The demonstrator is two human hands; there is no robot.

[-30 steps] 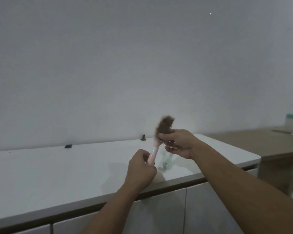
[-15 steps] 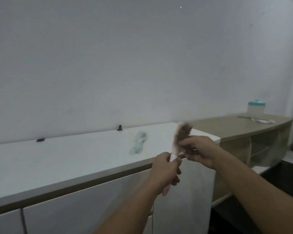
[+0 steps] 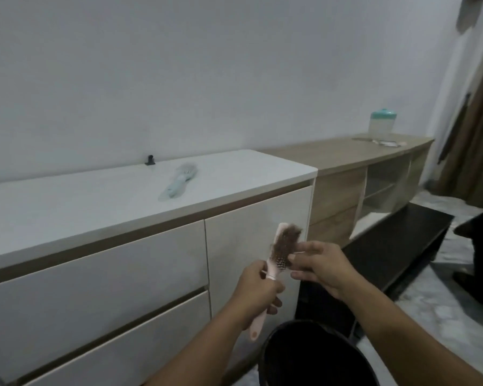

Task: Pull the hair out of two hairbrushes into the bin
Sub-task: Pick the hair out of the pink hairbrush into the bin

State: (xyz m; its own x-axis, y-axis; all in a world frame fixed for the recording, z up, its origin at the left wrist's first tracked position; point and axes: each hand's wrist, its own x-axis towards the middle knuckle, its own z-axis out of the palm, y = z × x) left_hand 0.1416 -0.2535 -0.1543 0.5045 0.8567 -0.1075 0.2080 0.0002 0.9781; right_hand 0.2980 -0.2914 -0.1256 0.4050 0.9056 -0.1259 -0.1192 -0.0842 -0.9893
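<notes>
Hair (image 3: 286, 243), brown and matted, is packed into the bristles of a pink hairbrush (image 3: 273, 263), which is held upright above a black bin (image 3: 315, 355). The handle is gripped by the closed fingers of the left hand (image 3: 258, 291). The hair's lower edge is pinched between thumb and fingertips of the right hand (image 3: 322, 267). A second, pale green hairbrush (image 3: 180, 181) is seen lying flat on the white cabinet top (image 3: 67, 199), well apart.

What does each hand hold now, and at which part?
The left hand holds the pink hairbrush by its handle. The right hand pinches the brown hair on the bristles, near its lower end.
</notes>
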